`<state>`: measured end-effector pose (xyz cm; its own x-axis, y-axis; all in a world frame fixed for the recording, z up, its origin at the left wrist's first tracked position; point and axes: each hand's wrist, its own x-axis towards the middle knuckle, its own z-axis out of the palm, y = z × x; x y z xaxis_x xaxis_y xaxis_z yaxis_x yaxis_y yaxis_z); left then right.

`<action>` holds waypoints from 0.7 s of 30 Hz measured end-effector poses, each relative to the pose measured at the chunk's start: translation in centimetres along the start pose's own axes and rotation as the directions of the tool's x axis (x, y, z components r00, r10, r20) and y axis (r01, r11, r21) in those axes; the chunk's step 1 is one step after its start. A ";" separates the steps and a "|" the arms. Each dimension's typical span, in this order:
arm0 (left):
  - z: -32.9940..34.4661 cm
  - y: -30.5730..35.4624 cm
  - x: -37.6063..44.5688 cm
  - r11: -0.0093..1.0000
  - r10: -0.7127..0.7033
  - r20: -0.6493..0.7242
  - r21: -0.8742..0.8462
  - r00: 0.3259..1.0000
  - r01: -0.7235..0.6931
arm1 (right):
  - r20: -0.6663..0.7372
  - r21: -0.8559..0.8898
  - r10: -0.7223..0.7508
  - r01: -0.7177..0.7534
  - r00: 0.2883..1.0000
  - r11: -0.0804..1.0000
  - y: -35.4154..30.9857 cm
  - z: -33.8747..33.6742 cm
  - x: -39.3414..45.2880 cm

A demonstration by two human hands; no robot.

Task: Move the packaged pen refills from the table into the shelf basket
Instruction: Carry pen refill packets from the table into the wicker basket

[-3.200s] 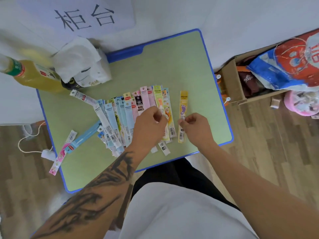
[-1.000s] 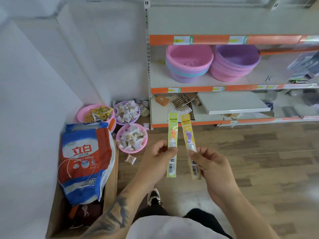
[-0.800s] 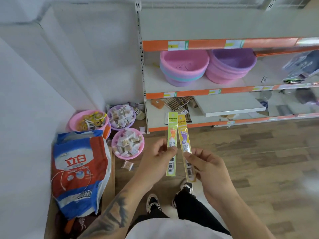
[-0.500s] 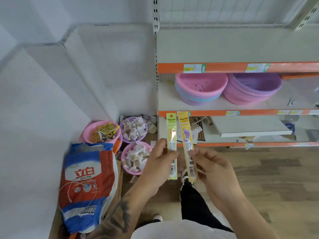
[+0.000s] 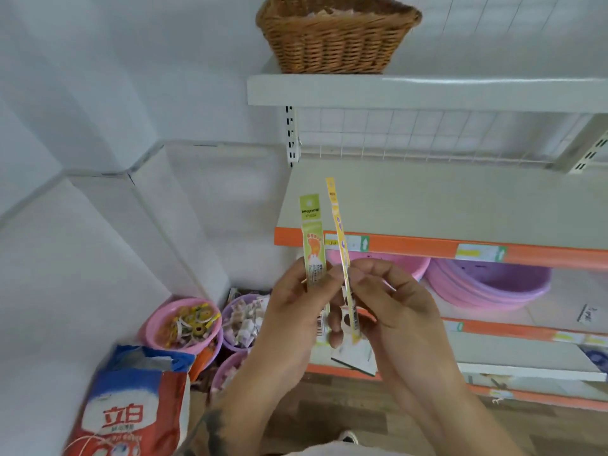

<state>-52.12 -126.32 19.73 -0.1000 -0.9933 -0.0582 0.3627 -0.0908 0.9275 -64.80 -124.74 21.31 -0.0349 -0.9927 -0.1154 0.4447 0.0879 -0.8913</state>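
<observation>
My left hand [image 5: 292, 311] pinches a green packaged pen refill [image 5: 312, 238], held upright in front of the shelf. Beside it, my right hand [image 5: 391, 304] pinches a yellow packaged pen refill [image 5: 337, 222], turned nearly edge-on and leaning a little left at the top. The two packs stand close together, almost touching near my fingers. A brown wicker basket [image 5: 334, 37] sits on the white top shelf [image 5: 427, 92], well above both packs. Its inside is mostly hidden from here.
Orange-edged shelves [image 5: 427, 246] hold stacked pink and purple basins [image 5: 487, 281]. On the floor at left stand small bowls of trinkets [image 5: 184, 324] and a red, white and blue bag [image 5: 131, 413]. A white wall fills the left side.
My view has tilted up from the lower shelves, so the wicker basket now shows at the top. Both hands have lifted the packs higher, and the yellow one has turned edge-on.
</observation>
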 end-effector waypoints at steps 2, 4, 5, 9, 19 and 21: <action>1.0 -0.1 1.1 0.999 0.036 -0.003 0.016 0.999 -0.036 | 0.019 -0.013 -0.005 0.005 1.000 1.000 -1.1 -0.6 0.9; 1.7 0.1 2.0 0.996 0.073 -0.021 0.052 0.997 -0.072 | 0.050 -0.036 0.004 -0.003 0.999 0.999 -1.9 -0.9 1.7; 1.9 0.2 2.3 0.994 0.090 -0.032 0.068 0.995 -0.088 | 0.066 -0.042 0.015 -0.012 0.998 0.999 -2.2 -0.9 2.1; 1.7 1.1 3.3 0.986 0.138 -0.071 0.103 0.988 -0.130 | 0.102 -0.049 0.059 -0.054 0.993 0.997 -2.8 -1.0 3.4; 0.7 3.7 7.8 0.981 0.128 -0.031 0.154 0.991 -0.122 | 0.008 -0.203 -0.089 0.089 0.996 0.975 -4.3 0.6 7.2; 0.5 4.8 9.0 0.984 0.125 -0.008 0.130 0.992 -0.123 | 0.003 -0.264 -0.162 0.157 0.987 0.952 -5.2 1.5 8.1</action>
<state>-51.71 -135.71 23.85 -0.0465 -0.9974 0.0553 0.2488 0.0420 0.9676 -66.01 -133.33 25.70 -0.1035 -0.9941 0.0321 0.1815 -0.0506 -0.9821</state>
